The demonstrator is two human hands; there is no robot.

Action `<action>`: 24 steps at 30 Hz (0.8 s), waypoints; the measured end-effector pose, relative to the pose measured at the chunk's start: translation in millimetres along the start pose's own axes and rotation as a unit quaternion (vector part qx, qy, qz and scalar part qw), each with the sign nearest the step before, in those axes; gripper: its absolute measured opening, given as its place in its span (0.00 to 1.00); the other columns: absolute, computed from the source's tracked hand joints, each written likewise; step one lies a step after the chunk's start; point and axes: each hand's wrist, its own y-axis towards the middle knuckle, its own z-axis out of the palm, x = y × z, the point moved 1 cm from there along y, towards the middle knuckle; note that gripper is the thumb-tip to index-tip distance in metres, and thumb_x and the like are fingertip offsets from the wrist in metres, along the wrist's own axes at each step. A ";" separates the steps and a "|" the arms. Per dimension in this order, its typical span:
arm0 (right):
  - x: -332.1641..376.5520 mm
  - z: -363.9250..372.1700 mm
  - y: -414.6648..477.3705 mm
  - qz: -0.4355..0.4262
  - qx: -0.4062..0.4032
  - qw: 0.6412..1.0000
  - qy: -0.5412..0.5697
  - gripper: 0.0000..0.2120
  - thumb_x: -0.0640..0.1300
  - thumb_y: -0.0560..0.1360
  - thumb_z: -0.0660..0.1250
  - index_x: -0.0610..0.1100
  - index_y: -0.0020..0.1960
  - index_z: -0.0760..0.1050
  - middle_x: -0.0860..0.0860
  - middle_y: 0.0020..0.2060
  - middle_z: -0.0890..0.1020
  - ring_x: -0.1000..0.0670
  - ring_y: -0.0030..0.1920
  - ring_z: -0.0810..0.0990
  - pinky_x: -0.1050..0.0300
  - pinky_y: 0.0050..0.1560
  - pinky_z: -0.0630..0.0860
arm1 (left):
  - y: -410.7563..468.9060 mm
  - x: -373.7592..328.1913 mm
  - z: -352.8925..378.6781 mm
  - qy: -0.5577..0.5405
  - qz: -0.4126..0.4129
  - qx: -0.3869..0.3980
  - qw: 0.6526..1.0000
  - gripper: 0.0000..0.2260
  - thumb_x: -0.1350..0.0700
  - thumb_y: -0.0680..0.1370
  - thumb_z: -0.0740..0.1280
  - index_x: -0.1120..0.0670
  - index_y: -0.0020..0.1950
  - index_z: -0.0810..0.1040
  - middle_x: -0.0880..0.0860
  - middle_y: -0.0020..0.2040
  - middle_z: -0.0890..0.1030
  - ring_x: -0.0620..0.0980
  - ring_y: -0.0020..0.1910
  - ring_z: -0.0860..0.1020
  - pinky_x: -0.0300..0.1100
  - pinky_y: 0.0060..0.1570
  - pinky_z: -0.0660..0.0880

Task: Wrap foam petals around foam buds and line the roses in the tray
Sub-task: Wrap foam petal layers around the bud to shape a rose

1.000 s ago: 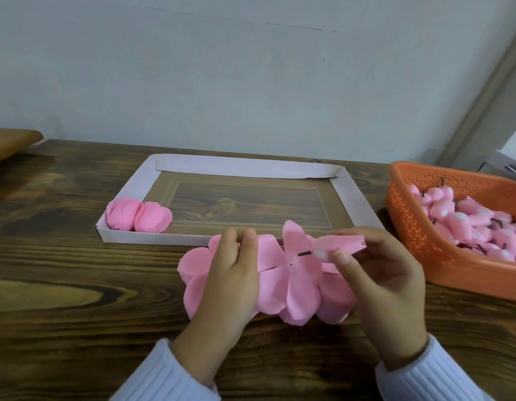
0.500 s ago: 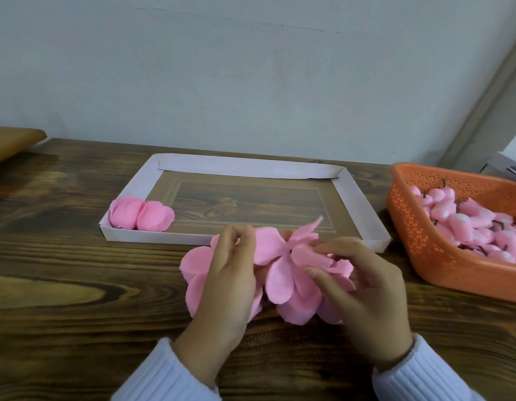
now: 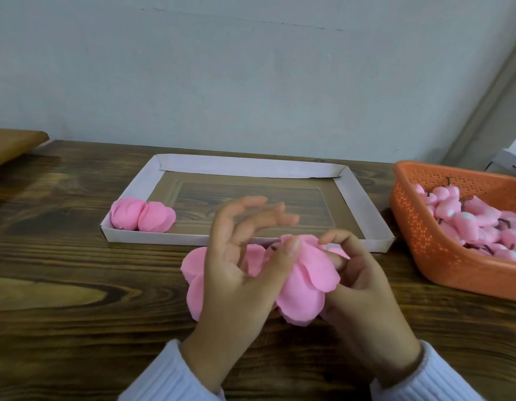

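A pink foam petal piece [image 3: 306, 282] with several lobes lies between my hands just in front of the tray. My left hand [image 3: 239, 273] presses its thumb on the top of a folded lobe, with its fingers spread and lifted. My right hand [image 3: 363, 287] curls its fingers around the right side of the petals from behind. The bud is hidden inside the petals; a dark stem tip shows near my thumb. Two finished pink roses [image 3: 142, 217] lie side by side in the near left corner of the white cardboard tray [image 3: 363, 204].
An orange perforated plastic basket [image 3: 424, 241] at the right holds several pink foam buds [image 3: 476, 224] with dark stems. A brown wooden edge [image 3: 13, 143] juts in at the far left. The dark wooden table [image 3: 63, 285] runs back to a grey wall.
My right hand has folded the petals around the bud and closed in on them. My left hand has lifted and spread its fingers, keeping only the thumb on the petals.
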 end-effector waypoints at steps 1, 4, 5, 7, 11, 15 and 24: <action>-1.4 1.3 -0.2 0.007 0.002 1.000 0.007 0.18 0.29 0.64 0.70 0.41 0.50 0.71 0.32 0.41 0.82 0.38 0.41 0.79 0.51 0.38 0.76 | 2.4 -1.4 0.9 -0.008 -0.017 0.006 1.000 0.16 0.54 0.71 0.70 0.51 0.57 0.71 0.51 0.49 0.84 0.47 0.52 0.81 0.37 0.51 0.75; -3.4 4.5 -1.7 0.045 0.000 0.998 0.035 0.22 0.29 0.63 0.68 0.35 0.56 0.70 0.29 0.44 0.78 0.34 0.44 0.74 0.44 0.44 0.71 | 8.8 -2.1 7.0 -0.032 -0.073 0.030 0.996 0.11 0.50 0.68 0.71 0.43 0.49 0.77 0.51 0.40 0.84 0.47 0.46 0.82 0.42 0.49 0.76; -2.3 5.8 -2.1 0.063 0.010 0.997 0.052 0.25 0.29 0.62 0.69 0.35 0.59 0.70 0.30 0.46 0.79 0.34 0.43 0.75 0.44 0.43 0.73 | 9.9 -1.9 9.8 -0.039 -0.085 0.044 0.995 0.10 0.50 0.67 0.72 0.41 0.47 0.78 0.50 0.39 0.84 0.47 0.45 0.82 0.44 0.49 0.76; 1.8 9.0 -3.0 0.091 0.032 0.992 0.080 0.32 0.34 0.60 0.76 0.36 0.63 0.70 0.35 0.51 0.82 0.37 0.46 0.81 0.47 0.42 0.78 | 9.5 -0.8 15.0 -0.036 -0.090 0.078 0.992 0.09 0.51 0.67 0.72 0.41 0.45 0.79 0.48 0.38 0.83 0.48 0.44 0.82 0.47 0.49 0.77; 5.7 11.7 -2.4 0.119 0.032 0.987 0.102 0.43 0.48 0.53 0.85 0.33 0.61 0.71 0.37 0.50 0.82 0.41 0.47 0.81 0.51 0.41 0.75 | 1.4 2.9 19.8 -0.019 -0.092 0.124 0.988 0.13 0.53 0.67 0.74 0.45 0.49 0.78 0.50 0.40 0.83 0.51 0.47 0.83 0.44 0.48 0.78; 6.5 12.2 -1.2 0.130 0.065 0.981 0.129 0.40 0.43 0.57 0.83 0.33 0.64 0.70 0.37 0.51 0.80 0.43 0.49 0.81 0.52 0.45 0.78 | -5.2 8.1 20.5 -0.012 -0.089 0.135 0.987 0.17 0.57 0.67 0.73 0.46 0.53 0.76 0.51 0.42 0.82 0.51 0.49 0.82 0.43 0.51 0.79; 15.3 -9.6 3.0 0.013 -0.003 0.998 -0.054 0.16 0.39 0.66 0.76 0.47 0.52 0.80 0.44 0.49 0.84 0.45 0.49 0.84 0.59 0.44 0.80 | -1.9 17.4 4.3 0.139 -0.057 -0.020 0.988 0.19 0.63 0.71 0.72 0.41 0.51 0.73 0.42 0.45 0.78 0.41 0.42 0.79 0.30 0.41 0.75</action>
